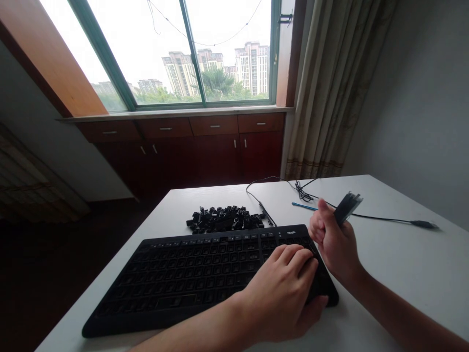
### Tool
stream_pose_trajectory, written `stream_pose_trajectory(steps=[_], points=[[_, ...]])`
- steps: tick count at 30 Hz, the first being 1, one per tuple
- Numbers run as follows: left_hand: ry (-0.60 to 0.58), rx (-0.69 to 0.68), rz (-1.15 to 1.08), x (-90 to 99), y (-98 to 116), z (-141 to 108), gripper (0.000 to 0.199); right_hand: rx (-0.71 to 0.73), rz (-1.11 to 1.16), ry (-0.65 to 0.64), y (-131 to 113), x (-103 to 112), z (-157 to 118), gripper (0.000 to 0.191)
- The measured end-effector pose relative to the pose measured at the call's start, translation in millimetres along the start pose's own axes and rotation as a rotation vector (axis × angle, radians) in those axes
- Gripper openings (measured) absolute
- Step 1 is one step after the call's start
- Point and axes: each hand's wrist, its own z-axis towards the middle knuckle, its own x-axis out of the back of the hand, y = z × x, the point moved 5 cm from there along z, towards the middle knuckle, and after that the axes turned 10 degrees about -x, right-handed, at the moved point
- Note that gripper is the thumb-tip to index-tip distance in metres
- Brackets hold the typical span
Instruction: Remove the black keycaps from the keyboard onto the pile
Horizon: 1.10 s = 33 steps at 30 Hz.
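Around the black plastic keyboard (172,274): a heap of loose black keycaps (225,219) sits just behind its rear edge, on the white counter (395,274). Thin black cable (269,178) loops behind the keyboard, bunches in a coil (304,193) behind its right end, then runs out right to a dark plug end (423,224). Slim blue stick (304,206) lies behind the keyboard's right rear corner, partly hidden by your right hand (337,244).

In the way: your left hand (284,283) covers much of the keyboard's right end, so you can't see what's under the palm. The heap crowds the rear edge.

Keyboard lies flat on the counter in front of you, long axis left to right, slightly slanted, right end a bit farther from you. Pale logo at right rear corner. Main key area shows bare sockets; small keys line the rear row.

Left: fingers bent, on the keyboard's right end, thumb by its near edge; can't tell if it grips anything. Right: clenched round a dark flat piece (346,208) with a ragged grey tip, held up by the keyboard's right rear corner.
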Motion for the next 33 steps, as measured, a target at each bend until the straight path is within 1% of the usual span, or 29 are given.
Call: stream_pose_trajectory(steps=[3, 8, 27, 29, 31, 33], points=[[0.007, 0.021, -0.008, -1.9, -1.5, -0.6, 0.047, -0.021, 0.021, 0.002, 0.0, -0.2, 1.0, 0.053], [0.014, 0.061, -0.008, -1.6, -2.3, -0.7, 0.047, -0.015, 0.019, -0.001, -0.8, -0.4, 1.8, 0.053], [0.040, 0.083, -0.089, 2.3, -5.8, -1.0, 0.042, -0.041, -0.003, -0.006, 2.7, 1.5, 0.7, 0.052], [0.047, 0.057, -0.086, 2.3, -4.6, -0.8, 0.037, -0.044, -0.005, -0.005, 2.5, 1.1, 0.6, 0.052], [0.040, -0.006, -0.078, 1.6, -1.1, 0.1, 0.031, -0.046, -0.001, -0.003, 2.1, 0.9, 0.5, 0.052], [0.030, -0.057, -0.062, 0.8, 2.2, 1.0, 0.029, -0.047, 0.006, -0.004, 1.9, 0.7, 0.4, 0.052]])
